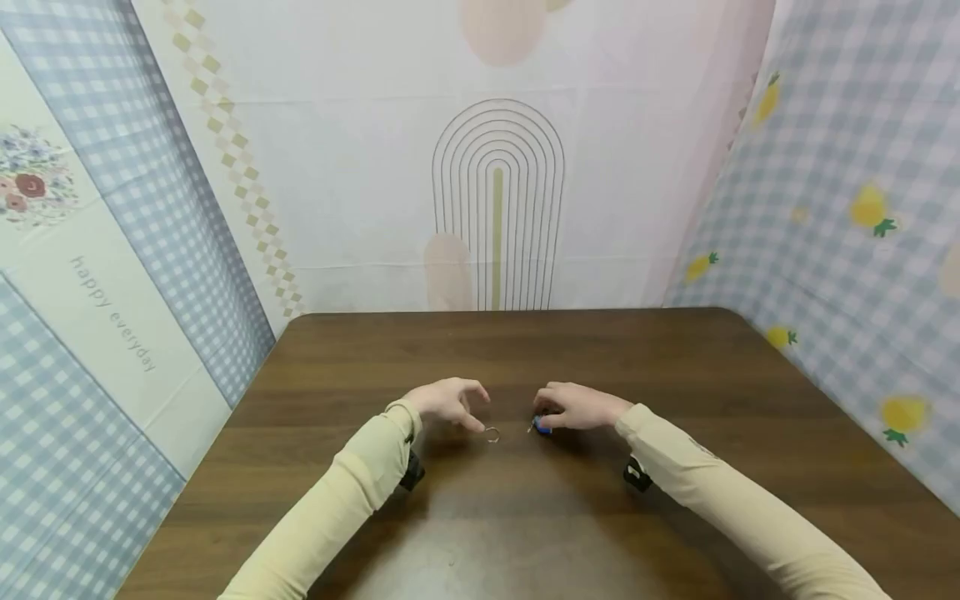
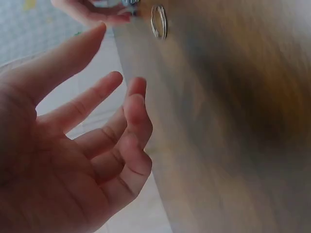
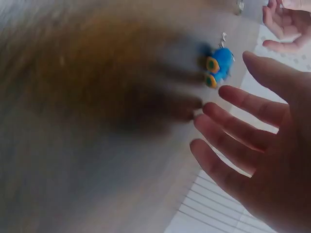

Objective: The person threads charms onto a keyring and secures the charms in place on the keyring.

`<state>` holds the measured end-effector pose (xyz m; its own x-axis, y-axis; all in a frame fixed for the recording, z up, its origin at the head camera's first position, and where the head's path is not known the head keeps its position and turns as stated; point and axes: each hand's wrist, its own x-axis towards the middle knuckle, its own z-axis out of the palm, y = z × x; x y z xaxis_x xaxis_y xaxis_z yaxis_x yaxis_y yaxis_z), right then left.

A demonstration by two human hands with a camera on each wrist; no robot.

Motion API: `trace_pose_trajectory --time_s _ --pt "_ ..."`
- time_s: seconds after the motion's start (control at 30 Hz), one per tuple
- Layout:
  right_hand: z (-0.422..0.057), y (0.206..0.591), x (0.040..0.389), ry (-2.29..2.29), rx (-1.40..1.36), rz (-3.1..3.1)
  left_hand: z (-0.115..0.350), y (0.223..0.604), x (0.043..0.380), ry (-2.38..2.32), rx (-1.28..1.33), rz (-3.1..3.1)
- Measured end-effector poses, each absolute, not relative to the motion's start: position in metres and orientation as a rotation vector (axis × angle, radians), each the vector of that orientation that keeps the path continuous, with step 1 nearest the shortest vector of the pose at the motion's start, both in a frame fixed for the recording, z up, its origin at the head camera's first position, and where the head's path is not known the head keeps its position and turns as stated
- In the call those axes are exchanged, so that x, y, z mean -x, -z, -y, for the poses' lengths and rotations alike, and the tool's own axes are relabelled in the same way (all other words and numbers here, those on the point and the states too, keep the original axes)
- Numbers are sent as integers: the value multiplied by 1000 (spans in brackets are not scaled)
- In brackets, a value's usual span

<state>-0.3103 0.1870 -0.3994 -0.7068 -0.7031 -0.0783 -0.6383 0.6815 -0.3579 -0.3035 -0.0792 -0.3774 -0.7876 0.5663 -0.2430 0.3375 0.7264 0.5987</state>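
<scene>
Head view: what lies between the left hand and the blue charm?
A metal ring, then the short chain of the blue charm, in the head view.

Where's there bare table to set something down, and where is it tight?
Bare wood on the table lies beyond the left hand and right hand, up to the white backdrop; nearer the camera between the sleeves; and outside each sleeve. It's tight between the hands, where the metal ring and blue charm lie.
</scene>
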Motion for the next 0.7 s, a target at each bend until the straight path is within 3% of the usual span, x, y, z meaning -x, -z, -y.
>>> trace_pose_trajectory --time_s 0.7 --pt "-167 410 309 363 1123 -2648 38 395 300 -405 -684 -2676"
